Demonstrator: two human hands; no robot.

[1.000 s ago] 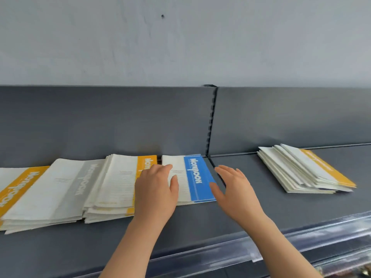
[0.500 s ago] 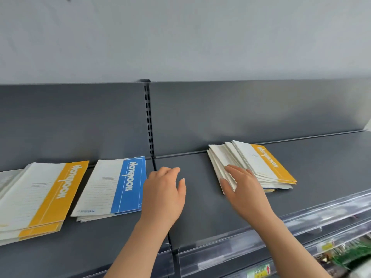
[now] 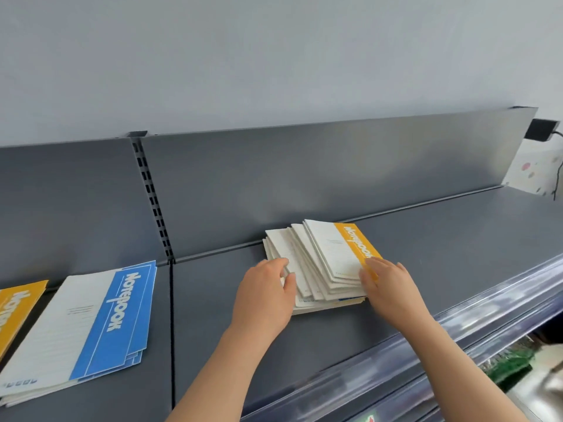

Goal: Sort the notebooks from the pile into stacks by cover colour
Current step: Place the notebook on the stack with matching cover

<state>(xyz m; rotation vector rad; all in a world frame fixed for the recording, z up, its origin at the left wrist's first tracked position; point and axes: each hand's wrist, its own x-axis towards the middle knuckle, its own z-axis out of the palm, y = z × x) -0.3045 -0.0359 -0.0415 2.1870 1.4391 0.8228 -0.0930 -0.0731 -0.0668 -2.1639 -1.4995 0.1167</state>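
Fanned pile on the shelf, left hand resting loose-fingered on its edge, right hand flat on the yellow top notebook: steady the pile with the left, slide only that copy free for the yellow stack.

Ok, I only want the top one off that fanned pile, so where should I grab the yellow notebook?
Probably pinch the yellow notebook at its banded right edge, coming from the right: it lies topmost with that edge clear, while the lower notebooks fan out leftward.
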